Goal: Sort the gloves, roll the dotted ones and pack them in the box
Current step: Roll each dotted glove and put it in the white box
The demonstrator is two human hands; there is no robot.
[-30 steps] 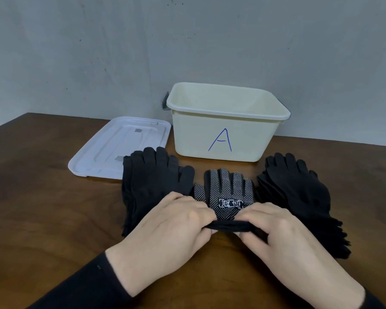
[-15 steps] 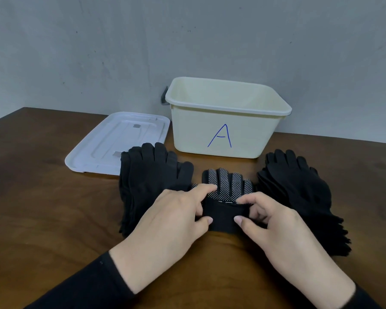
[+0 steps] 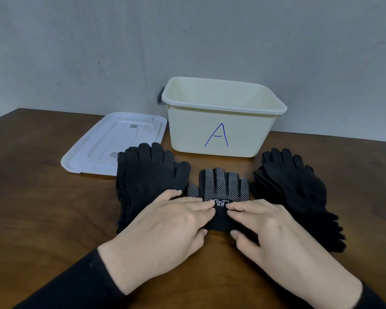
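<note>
A dotted glove (image 3: 221, 186) is laid flat on the wooden table (image 3: 42, 208), palm side up, fingers pointed toward the box (image 3: 221, 128). White dots are seen over its fingers and palm, with a white printed label across the palm, partly covered by fingertips. The cuff end is folded over toward the palm, plain black fabric shown on top.

The left hand (image 3: 167, 221) is pressed flat on the folded cuff from the left, fingers straight and close together, thumb at the near edge of the fabric. The right hand (image 3: 267, 224) is pressed on it from the right in the same way, fingers extended, thumb at the near edge. The fingertips of both hands are nearly met over the label. Nothing is pinched or curled around by either hand. Black sleeves are worn on both arms.

A stack of plain black gloves (image 3: 147, 181) is placed just left of the dotted glove, partly under the left hand. A second stack of black gloves (image 3: 299, 192) is fanned out to the right, close to the right hand.

The cream box, marked with a blue letter A, is stood open behind the dotted glove, near the grey wall (image 3: 187, 41). Its inside bottom is not seen. The white lid (image 3: 112, 143) is laid flat on the table left of the box, touched at its near corner by the left glove stack.
</note>
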